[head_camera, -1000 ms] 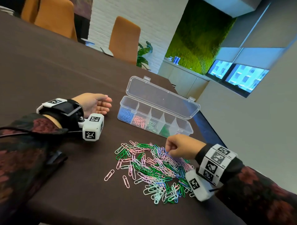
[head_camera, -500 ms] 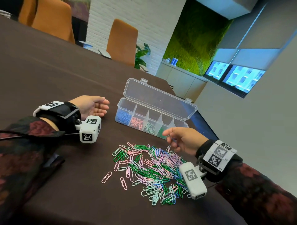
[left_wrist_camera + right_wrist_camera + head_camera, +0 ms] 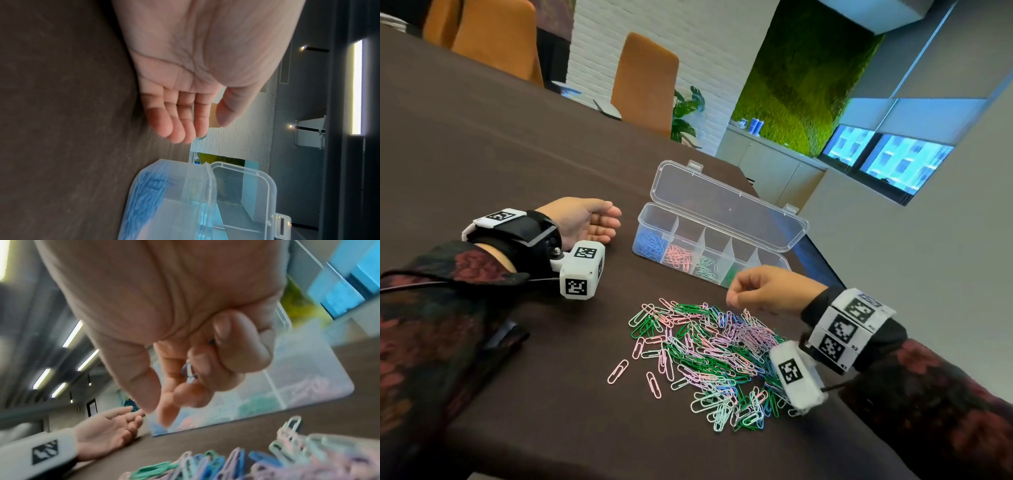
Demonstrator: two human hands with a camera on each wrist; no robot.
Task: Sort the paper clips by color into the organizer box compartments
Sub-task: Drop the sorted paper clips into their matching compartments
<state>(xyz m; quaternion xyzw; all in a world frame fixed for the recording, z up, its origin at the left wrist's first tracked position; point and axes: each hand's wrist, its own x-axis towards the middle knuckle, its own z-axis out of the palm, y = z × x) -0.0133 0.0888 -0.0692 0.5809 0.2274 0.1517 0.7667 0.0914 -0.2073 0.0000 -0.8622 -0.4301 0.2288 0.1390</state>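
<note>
— while the mixed paper clip pile [image 3: 709, 356] lies on the dark table [image 3: 517, 144], where's the clip in play?
— blue paper clip [image 3: 188, 372], curled inside the right hand [image 3: 767, 291], above the pile, near the organizer box [image 3: 709, 240].
— left hand [image 3: 582, 219]?
— palm up, fingers relaxed, holding nothing, just beside the box's blue compartment [image 3: 652, 241].

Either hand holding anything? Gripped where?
Right hand holds a blue paper clip in curled fingers; one looped end shows. Left hand holds nothing.
</note>
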